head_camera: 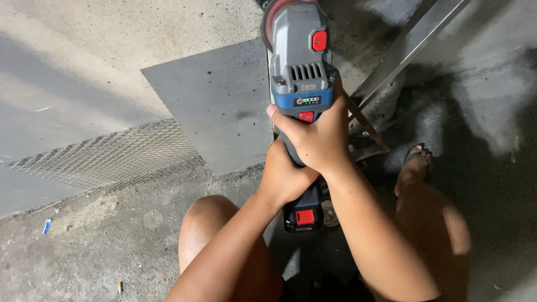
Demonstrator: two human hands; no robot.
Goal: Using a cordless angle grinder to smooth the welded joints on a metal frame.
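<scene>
Both hands grip a grey-and-blue cordless grinder (pixel 299 72) with red buttons: right hand (pixel 316 140) wrapped around its body, left hand (pixel 285 176) closed behind. Open concrete floor (pixel 84 67) lies left; a metal sheet (pixel 218 106) and angled frame (pixel 391 61) crowd ahead.

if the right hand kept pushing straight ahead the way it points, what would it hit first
The right hand is wrapped around the cordless grinder and points along its body, so the first thing ahead is the grinder's own head. Beyond that probably lies the flat metal sheet, though the depth is unclear.
</scene>
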